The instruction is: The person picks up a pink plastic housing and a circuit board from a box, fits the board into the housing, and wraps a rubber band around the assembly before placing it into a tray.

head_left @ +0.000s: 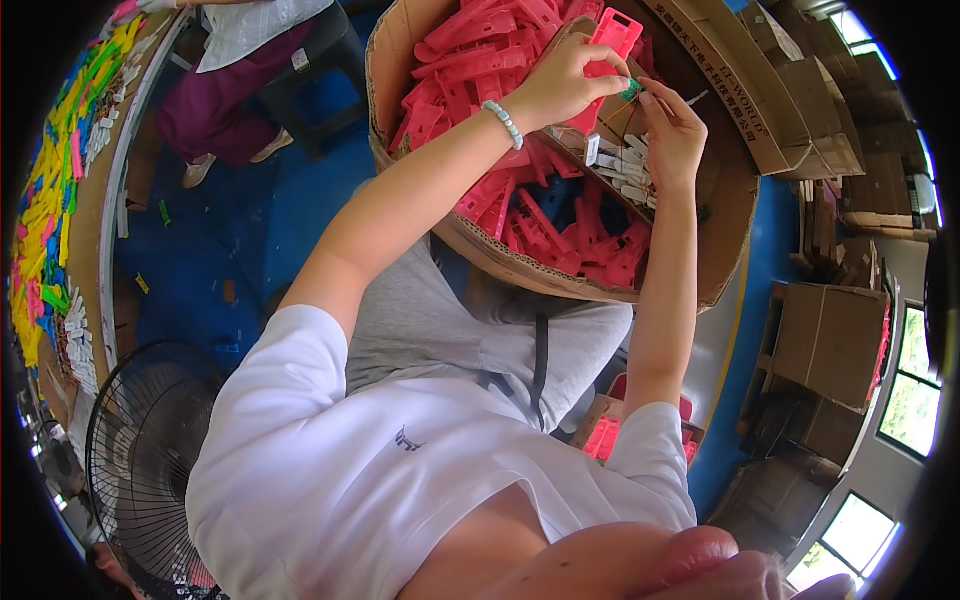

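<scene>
My left hand (570,85), with a pale beaded bracelet on the wrist, is closed on a long pinkish-red plastic casing (620,32). Between the fingertips of both hands sits a small green piece (632,90), perhaps a circuit board, with thin wires by it. My right hand (674,130) pinches at this green piece from the other side. A small white block (592,150) shows just below the casing. Under my hands stands a big cardboard box (480,240), heaped with similar red casings (480,60). White slim parts (630,170) lie in a cardboard compartment inside it.
A bench at the left carries heaps of yellow, green, pink and white parts (45,220). A black fan (150,450) stands at lower left. Another person in purple trousers (225,100) sits by a dark stool (335,70). Cardboard boxes (825,340) are stacked on the right.
</scene>
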Tool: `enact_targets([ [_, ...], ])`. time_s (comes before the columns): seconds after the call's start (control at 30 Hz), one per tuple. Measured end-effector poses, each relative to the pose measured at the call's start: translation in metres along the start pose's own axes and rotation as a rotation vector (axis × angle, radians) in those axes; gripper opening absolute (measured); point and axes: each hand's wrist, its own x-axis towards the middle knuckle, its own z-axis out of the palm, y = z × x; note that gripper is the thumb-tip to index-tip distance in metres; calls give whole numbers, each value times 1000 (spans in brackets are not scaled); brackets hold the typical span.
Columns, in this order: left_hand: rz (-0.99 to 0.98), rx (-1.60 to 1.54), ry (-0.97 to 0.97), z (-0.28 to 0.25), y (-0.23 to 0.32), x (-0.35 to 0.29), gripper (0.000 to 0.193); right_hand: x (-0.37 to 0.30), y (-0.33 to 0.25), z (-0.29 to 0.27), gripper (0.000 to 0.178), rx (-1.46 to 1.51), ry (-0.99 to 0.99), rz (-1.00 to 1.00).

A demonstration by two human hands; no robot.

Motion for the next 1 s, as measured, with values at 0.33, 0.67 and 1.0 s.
enact_targets([
  [0.33, 102, 47, -134, -8, 2, 3, 18, -5, -6, -5, 15, -183, 27, -221],
  [0.67, 101, 140, 141, 4, 0, 1, 13, -5, 5, 4, 14, 56, 31, 14],
  [1.0, -134, -669, 101, 1, 3, 8, 35, -5, -2, 13, 14, 81, -124, 149],
])
